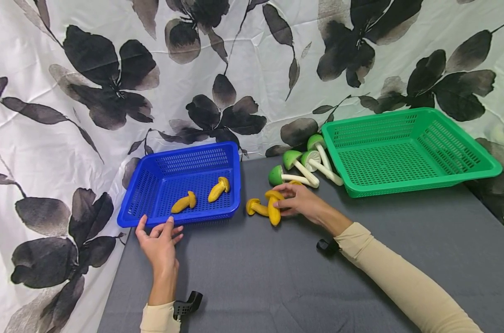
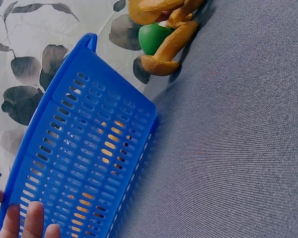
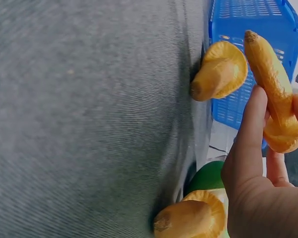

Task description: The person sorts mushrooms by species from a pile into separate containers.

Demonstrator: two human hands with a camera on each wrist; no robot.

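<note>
Pinching yellow mushroom (image 1: pixel 273 210), right hand (image 1: pixel 300 200); left hand (image 1: pixel 158 239) relaxed, touching blue basket (image 1: pixel 129 210).

Two baskets on the counter (image 1: pixel 277 286) along its far edge: one (image 1: pixel 152 196) at the left corner holding two toy mushrooms (image 1: pixel 184 202), another (image 1: pixel 410 152) toward the right, loose mushrooms (image 1: pixel 302 169) between.

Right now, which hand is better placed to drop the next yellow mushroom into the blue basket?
Right. The right hand already grips a yellow mushroom beside the blue basket. The left hand only touches the basket's front rim.
</note>
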